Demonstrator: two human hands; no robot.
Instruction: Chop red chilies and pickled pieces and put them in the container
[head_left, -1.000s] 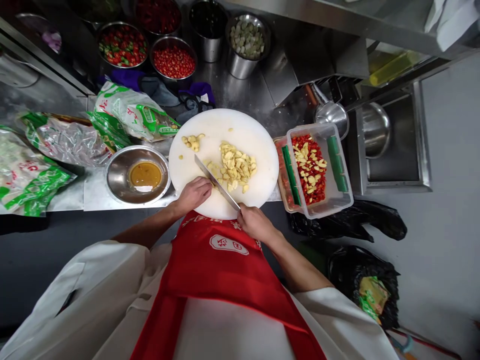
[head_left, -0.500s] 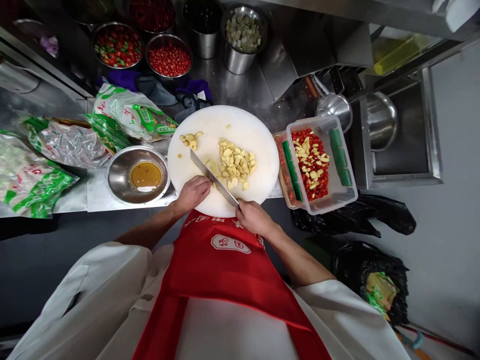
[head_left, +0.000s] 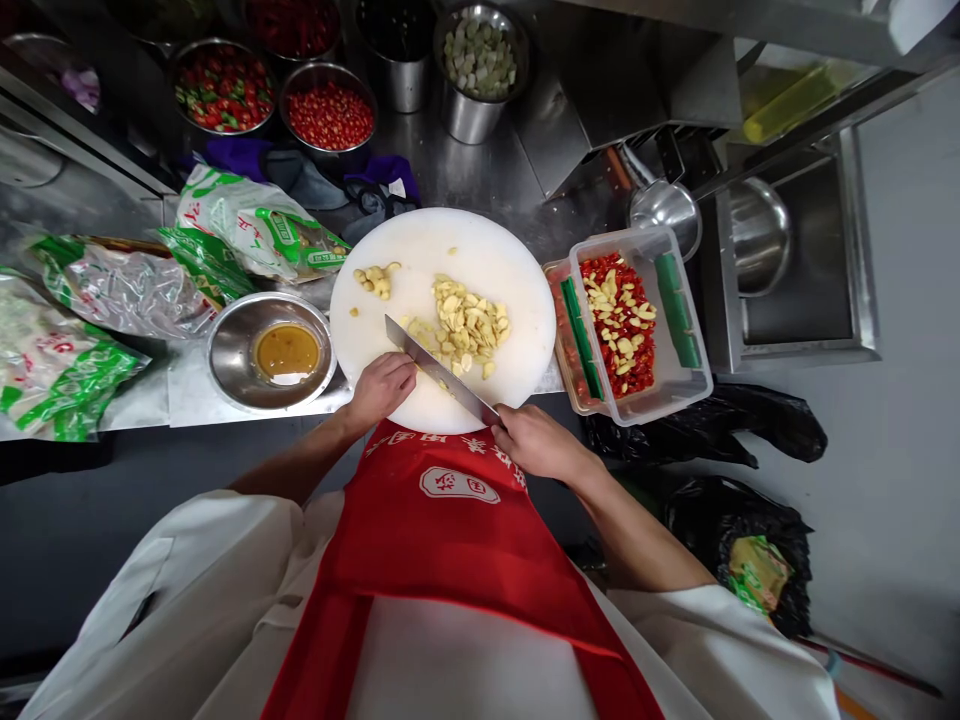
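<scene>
On the round white cutting board (head_left: 517, 270) lies a heap of pale yellow slices (head_left: 469, 320), with a few knobbly unsliced pieces (head_left: 376, 280) at the upper left. My right hand (head_left: 536, 440) grips the handle of a knife (head_left: 442, 378) at the board's lower right edge, its broad blade slanting up to the left. Beside the blade, my left hand (head_left: 382, 388) rests on the board with its fingers bent together; whatever is under the fingertips is too hidden to name.
A steel bowl (head_left: 217, 350) with brown liquid and several plastic bags (head_left: 251, 225) lie left. At the right stands a clear tub (head_left: 694, 375) of red chopped pieces and yellow slices. Steel containers (head_left: 471, 120) line the back, and a sink (head_left: 862, 250) is far right.
My right hand has moved right and slightly down, drawing the knife with it. My left hand has stayed nearly in place. The whole view has shifted a little.
</scene>
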